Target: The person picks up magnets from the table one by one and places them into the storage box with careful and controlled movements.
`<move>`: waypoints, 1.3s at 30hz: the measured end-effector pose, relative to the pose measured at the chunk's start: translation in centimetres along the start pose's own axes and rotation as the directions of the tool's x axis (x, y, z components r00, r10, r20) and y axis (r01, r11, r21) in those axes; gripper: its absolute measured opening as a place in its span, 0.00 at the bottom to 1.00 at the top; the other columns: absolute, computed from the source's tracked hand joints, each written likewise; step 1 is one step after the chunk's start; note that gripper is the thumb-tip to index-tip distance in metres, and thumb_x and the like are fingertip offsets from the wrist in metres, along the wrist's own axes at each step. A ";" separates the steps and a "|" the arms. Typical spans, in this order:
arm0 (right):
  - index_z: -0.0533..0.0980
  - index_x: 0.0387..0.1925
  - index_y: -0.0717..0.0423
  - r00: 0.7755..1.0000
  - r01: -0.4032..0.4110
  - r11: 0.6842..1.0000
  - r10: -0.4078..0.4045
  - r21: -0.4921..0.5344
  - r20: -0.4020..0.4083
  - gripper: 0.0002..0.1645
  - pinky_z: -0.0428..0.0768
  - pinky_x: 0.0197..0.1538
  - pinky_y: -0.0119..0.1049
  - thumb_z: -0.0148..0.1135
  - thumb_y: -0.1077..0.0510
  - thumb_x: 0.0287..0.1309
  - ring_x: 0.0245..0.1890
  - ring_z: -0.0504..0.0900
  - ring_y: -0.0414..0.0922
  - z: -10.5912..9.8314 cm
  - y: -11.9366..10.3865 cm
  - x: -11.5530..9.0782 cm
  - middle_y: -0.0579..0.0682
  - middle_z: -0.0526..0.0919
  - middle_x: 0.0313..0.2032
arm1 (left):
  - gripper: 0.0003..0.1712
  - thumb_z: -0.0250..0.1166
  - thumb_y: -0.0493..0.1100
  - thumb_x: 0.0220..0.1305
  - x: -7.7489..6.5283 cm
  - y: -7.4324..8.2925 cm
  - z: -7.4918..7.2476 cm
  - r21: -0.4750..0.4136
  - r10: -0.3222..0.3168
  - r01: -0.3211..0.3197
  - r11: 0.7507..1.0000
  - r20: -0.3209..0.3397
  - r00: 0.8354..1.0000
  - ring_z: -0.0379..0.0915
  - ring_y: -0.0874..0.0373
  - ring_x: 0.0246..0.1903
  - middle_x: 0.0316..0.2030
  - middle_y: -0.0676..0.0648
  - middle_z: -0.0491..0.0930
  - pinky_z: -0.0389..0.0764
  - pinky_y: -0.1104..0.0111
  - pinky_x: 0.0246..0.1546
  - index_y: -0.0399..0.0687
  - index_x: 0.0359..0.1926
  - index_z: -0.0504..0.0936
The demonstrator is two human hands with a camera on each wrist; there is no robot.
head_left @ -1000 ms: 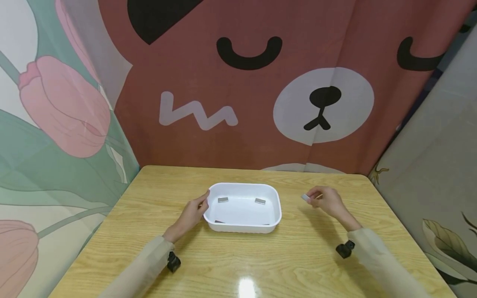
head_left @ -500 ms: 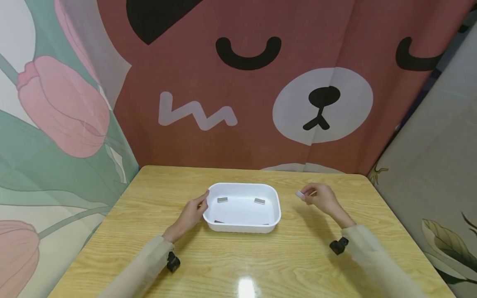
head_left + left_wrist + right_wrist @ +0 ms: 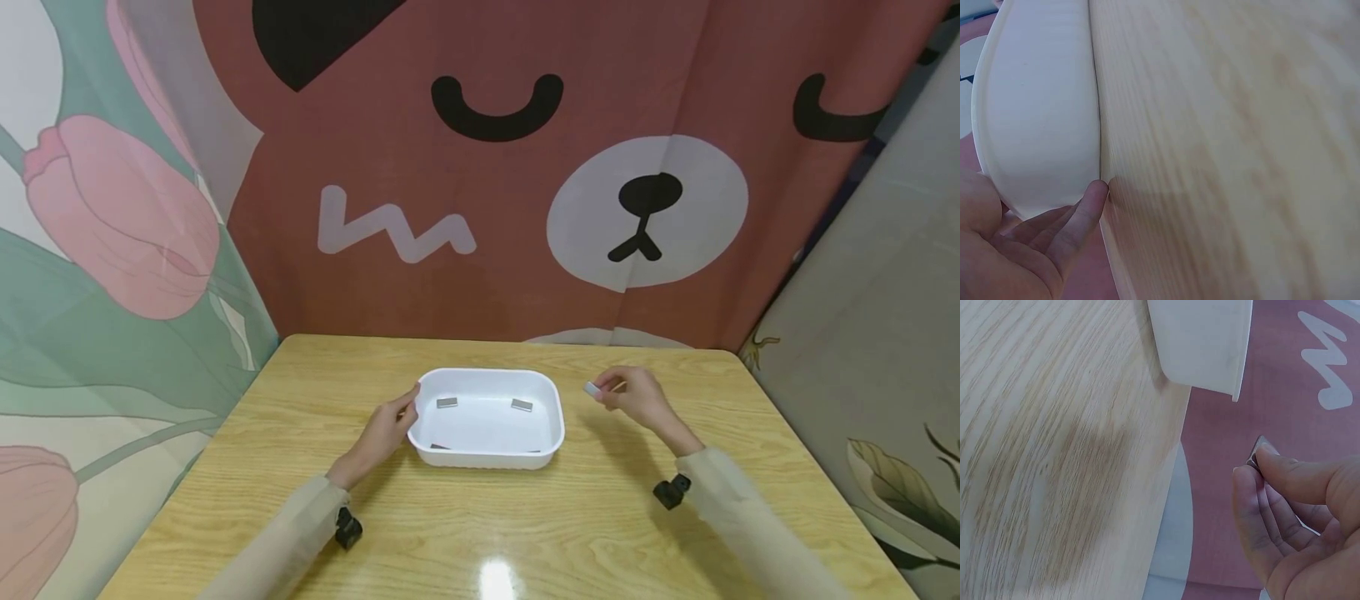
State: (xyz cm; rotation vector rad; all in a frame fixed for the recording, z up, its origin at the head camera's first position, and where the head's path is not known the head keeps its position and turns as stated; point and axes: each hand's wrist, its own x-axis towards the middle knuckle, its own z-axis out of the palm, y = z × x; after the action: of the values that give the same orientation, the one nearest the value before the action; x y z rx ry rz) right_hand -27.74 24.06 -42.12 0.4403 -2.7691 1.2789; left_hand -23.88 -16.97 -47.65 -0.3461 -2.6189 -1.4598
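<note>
A white plastic basin (image 3: pixel 487 460) with rounded corners sits on the table. Its left end is held by my left hand (image 3: pixel 384 433), thumb at the rim and fingers against the outer wall, as the left wrist view also shows. To the right of the basin, above the table, my right hand (image 3: pixel 637 396) pinches a small flat silver-grey rectangular piece (image 3: pixel 592 390) between thumb and fingers. Inside the basin lie similar grey pieces, one at the back left (image 3: pixel 447 402) and one at the back right (image 3: pixel 522 406). Dark slivers at the front are mostly hidden by the near wall.
The wooden table (image 3: pixel 480 517) ends at a printed bear curtain (image 3: pixel 375 292) behind it. Patterned cloths hang on the left and right sides. A small black camera (image 3: pixel 348 527) is on each wrist.
My right hand has moved left toward the basin, carrying the small grey piece. The left hand keeps its hold on the basin, which stays in place.
</note>
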 end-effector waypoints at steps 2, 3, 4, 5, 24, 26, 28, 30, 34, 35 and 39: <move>0.77 0.34 0.63 1.000 0.009 1.000 -0.009 0.005 0.006 0.10 0.80 0.28 0.39 0.63 0.66 0.47 0.25 0.79 0.46 0.3 -0.2 0.1 0.56 0.79 0.29 | 0.24 0.47 0.38 0.66 0.0 0.0 0.0 -0.010 0.001 -0.001 1.000 0.001 1.000 0.69 0.57 0.18 0.55 0.40 0.68 0.76 0.66 0.16 0.43 0.62 0.61; 0.77 0.34 0.63 1.000 0.011 1.000 -0.011 0.012 0.008 0.09 0.80 0.28 0.41 0.63 0.66 0.47 0.25 0.79 0.47 0.4 -0.3 0.2 0.56 0.78 0.28 | 0.24 0.47 0.38 0.65 0.0 -0.1 0.0 -0.007 0.002 -0.002 1.000 -0.002 1.000 0.70 0.58 0.19 0.55 0.41 0.68 0.77 0.66 0.16 0.44 0.62 0.61; 0.77 0.34 0.64 1.000 0.012 1.000 -0.012 0.022 0.012 0.09 0.80 0.29 0.43 0.63 0.66 0.47 0.26 0.79 0.48 0.5 -0.4 0.2 0.57 0.78 0.28 | 0.24 0.47 0.38 0.65 0.0 -0.1 0.0 -0.006 0.006 -0.006 1.000 -0.003 1.000 0.69 0.58 0.19 0.55 0.41 0.68 0.76 0.66 0.16 0.43 0.62 0.61; 0.77 0.34 0.64 1.000 0.011 0.999 -0.012 0.030 0.012 0.09 0.80 0.29 0.44 0.63 0.66 0.47 0.25 0.79 0.48 0.7 -0.5 0.3 0.57 0.78 0.28 | 0.24 0.47 0.38 0.65 0.0 -0.1 0.0 -0.004 0.007 -0.007 1.000 -0.004 1.000 0.69 0.59 0.20 0.56 0.42 0.68 0.76 0.66 0.17 0.44 0.62 0.61; 0.78 0.33 0.60 0.999 0.037 0.999 -0.037 0.002 0.035 0.07 0.80 0.27 0.38 0.64 0.65 0.47 0.24 0.79 0.45 2.7 -2.0 1.4 0.52 0.78 0.27 | 0.24 0.46 0.38 0.66 -0.1 0.0 -0.1 -0.046 0.010 -0.009 0.999 0.022 1.000 0.72 0.56 0.24 0.55 0.40 0.68 0.79 0.65 0.21 0.43 0.63 0.59; 0.78 0.33 0.60 0.998 0.039 0.999 -0.040 0.014 0.040 0.07 0.80 0.27 0.37 0.63 0.65 0.47 0.24 0.79 0.45 2.9 -2.2 1.5 0.53 0.78 0.27 | 0.24 0.46 0.38 0.66 -0.1 0.0 -0.1 -0.045 0.007 -0.006 0.999 0.022 1.000 0.73 0.56 0.25 0.54 0.40 0.69 0.79 0.64 0.21 0.43 0.63 0.59; 0.78 0.32 0.60 0.998 0.039 0.999 -0.040 0.023 0.049 0.07 0.79 0.26 0.34 0.63 0.66 0.47 0.25 0.79 0.46 3.1 -2.3 1.6 0.53 0.78 0.27 | 0.24 0.46 0.38 0.66 -0.1 0.0 -0.1 -0.043 0.003 -0.002 0.999 0.024 1.000 0.72 0.57 0.23 0.54 0.40 0.69 0.78 0.64 0.21 0.44 0.63 0.59; 0.78 0.32 0.61 0.998 0.035 0.999 -0.037 0.031 0.056 0.07 0.79 0.26 0.33 0.63 0.66 0.48 0.25 0.79 0.47 3.3 -2.4 1.6 0.53 0.78 0.28 | 0.25 0.46 0.38 0.66 -0.1 0.0 -0.1 -0.036 -0.002 0.003 0.999 0.027 1.000 0.71 0.58 0.21 0.54 0.41 0.69 0.78 0.63 0.20 0.45 0.64 0.59; 0.78 0.32 0.61 0.997 0.037 0.999 -0.039 0.031 0.060 0.06 0.80 0.27 0.37 0.63 0.67 0.47 0.25 0.79 0.48 3.7 -2.7 1.7 0.54 0.78 0.28 | 0.24 0.45 0.39 0.66 -0.1 0.0 -0.1 -0.034 -0.010 0.011 0.999 0.026 1.000 0.71 0.59 0.21 0.54 0.42 0.70 0.78 0.63 0.20 0.46 0.64 0.59; 0.78 0.32 0.61 0.997 0.043 0.999 -0.045 0.027 0.061 0.07 0.80 0.27 0.38 0.63 0.68 0.47 0.25 0.79 0.48 3.7 -2.8 1.7 0.54 0.78 0.27 | 0.24 0.46 0.39 0.66 -0.1 0.0 -0.1 -0.033 -0.011 0.012 0.999 0.025 1.000 0.72 0.59 0.21 0.54 0.42 0.70 0.78 0.63 0.20 0.46 0.64 0.59; 0.78 0.31 0.61 0.997 0.056 0.998 -0.058 0.024 0.060 0.07 0.80 0.28 0.42 0.64 0.68 0.45 0.23 0.79 0.46 4.0 -3.3 1.8 0.53 0.78 0.27 | 0.24 0.46 0.40 0.66 -0.2 0.0 -0.1 -0.035 -0.013 0.014 0.999 0.022 1.000 0.72 0.60 0.22 0.53 0.43 0.71 0.78 0.63 0.21 0.46 0.63 0.59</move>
State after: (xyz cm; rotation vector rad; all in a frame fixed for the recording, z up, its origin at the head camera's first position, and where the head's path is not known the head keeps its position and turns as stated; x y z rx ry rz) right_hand -28.30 18.60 -42.06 0.5644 -2.7716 1.3066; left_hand -23.71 -17.06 -47.61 -0.3513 -2.6204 -1.5160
